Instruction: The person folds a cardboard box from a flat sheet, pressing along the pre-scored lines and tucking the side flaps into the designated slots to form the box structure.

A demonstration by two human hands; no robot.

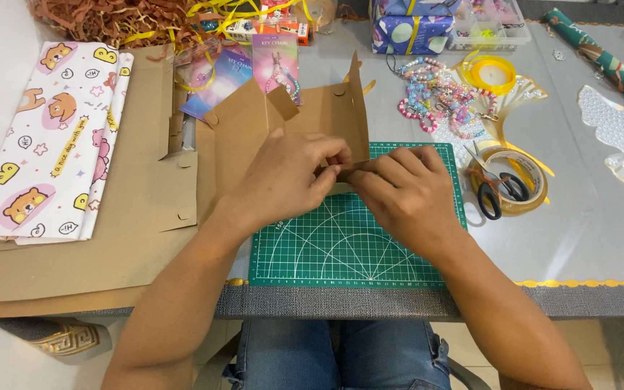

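Right now we have both hands on a brown cardboard box blank (pixel 290 119) that sits partly folded at the far left edge of the green cutting mat (pixel 341 249), its flaps standing up behind our fingers. Our left hand (pixel 287 177) and our right hand (pixel 406 191) meet at the middle of the scene, fingertips pinched together on a narrow cardboard flap (pixel 352 170) of the blank, so both grips are closed on that flap. Left of the mat lie flat brown cardboard sheets (pixel 110 245), and on them, further left, a folded wrapping paper with cartoon bears (pixel 52 137). Right of the mat, black-handled scissors (pixel 496 188) rest on a roll of clear tape (pixel 518 180). Farther away we see strings of pastel beads (pixel 438 97), a spool of yellow ribbon (pixel 491 72) and, at the far left, a heap of shredded brown paper (pixel 110 18).
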